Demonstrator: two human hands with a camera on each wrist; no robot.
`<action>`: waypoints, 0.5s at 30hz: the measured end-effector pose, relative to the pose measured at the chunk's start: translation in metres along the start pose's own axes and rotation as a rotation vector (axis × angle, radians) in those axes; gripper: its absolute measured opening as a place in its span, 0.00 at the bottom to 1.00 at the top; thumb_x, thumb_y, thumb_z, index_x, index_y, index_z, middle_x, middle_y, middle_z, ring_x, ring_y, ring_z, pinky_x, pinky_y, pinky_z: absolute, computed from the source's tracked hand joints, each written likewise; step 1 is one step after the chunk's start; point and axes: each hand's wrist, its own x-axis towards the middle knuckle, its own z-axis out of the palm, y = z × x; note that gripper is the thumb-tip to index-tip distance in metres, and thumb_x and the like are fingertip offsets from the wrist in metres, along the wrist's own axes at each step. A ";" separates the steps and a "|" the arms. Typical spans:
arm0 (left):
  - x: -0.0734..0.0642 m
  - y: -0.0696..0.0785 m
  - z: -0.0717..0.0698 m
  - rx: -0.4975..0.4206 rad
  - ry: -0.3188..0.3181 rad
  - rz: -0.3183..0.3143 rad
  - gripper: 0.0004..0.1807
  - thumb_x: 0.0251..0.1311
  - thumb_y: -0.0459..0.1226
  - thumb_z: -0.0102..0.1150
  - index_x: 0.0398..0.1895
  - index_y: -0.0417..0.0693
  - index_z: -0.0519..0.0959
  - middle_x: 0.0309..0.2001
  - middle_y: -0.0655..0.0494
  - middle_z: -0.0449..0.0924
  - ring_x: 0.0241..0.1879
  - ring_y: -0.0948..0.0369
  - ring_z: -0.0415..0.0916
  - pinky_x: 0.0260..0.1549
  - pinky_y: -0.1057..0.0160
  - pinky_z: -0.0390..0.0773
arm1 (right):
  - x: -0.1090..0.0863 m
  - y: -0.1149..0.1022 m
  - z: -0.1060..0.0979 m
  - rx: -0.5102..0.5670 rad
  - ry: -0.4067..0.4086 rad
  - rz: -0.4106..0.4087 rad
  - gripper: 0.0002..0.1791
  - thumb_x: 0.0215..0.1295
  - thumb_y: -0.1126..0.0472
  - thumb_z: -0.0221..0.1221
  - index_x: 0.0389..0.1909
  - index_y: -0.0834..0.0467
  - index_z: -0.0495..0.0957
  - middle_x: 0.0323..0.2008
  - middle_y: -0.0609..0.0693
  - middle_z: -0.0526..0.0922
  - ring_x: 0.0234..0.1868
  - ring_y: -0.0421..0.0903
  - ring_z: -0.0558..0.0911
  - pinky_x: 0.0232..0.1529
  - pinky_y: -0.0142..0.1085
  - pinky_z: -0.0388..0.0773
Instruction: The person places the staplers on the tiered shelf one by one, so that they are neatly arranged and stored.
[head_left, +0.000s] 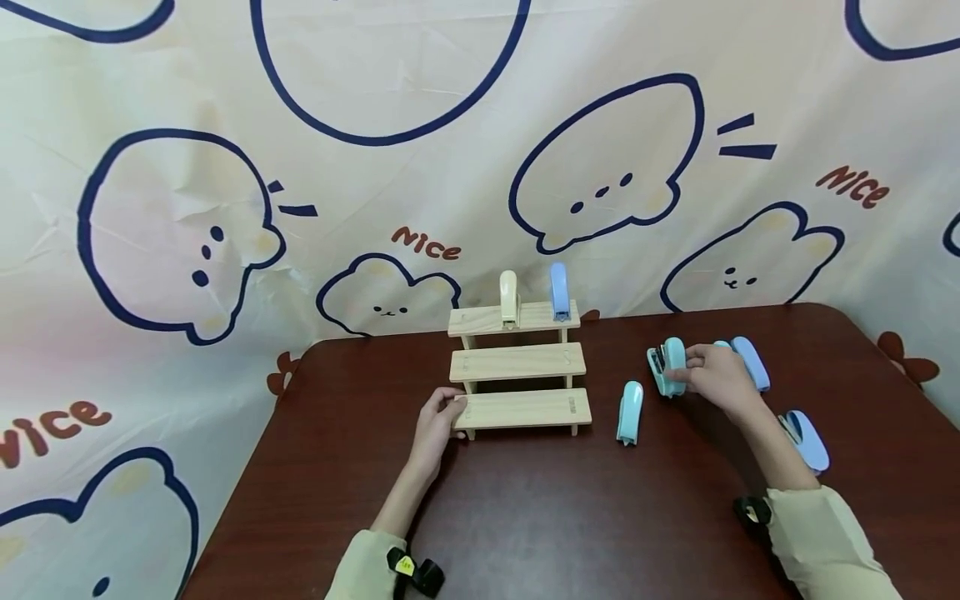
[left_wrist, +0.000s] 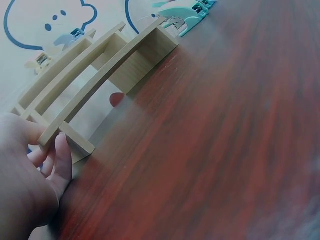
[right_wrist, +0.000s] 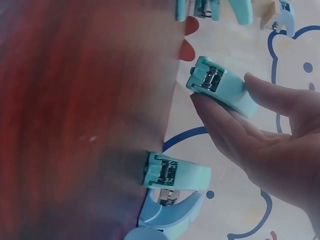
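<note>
A small three-step wooden rack (head_left: 517, 364) stands toward the back of the table. My left hand (head_left: 435, 425) grips the left end of its lowest step, as the left wrist view (left_wrist: 30, 165) shows too. On the top step sit a cream stapler (head_left: 509, 297) and a blue stapler (head_left: 559, 292). To the right of the rack, my right hand (head_left: 716, 375) holds a teal stapler (head_left: 672, 367) between thumb and fingers; its front end points away from the palm in the right wrist view (right_wrist: 225, 86).
Another teal stapler (head_left: 631, 412) lies between rack and right hand. Behind that hand are a blue stapler (head_left: 752, 362) and a partly hidden teal stapler (right_wrist: 182, 174), side by side. Another blue stapler (head_left: 808, 442) lies near the right forearm. A printed cloth (head_left: 600, 50) hangs behind the table.
</note>
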 end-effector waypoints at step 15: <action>-0.008 0.020 0.003 0.002 -0.007 -0.030 0.13 0.76 0.34 0.53 0.54 0.33 0.76 0.38 0.52 0.71 0.29 0.61 0.73 0.28 0.64 0.78 | -0.001 -0.028 -0.023 0.223 0.036 0.045 0.34 0.75 0.51 0.61 0.66 0.75 0.70 0.59 0.71 0.77 0.40 0.40 0.88 0.47 0.34 0.84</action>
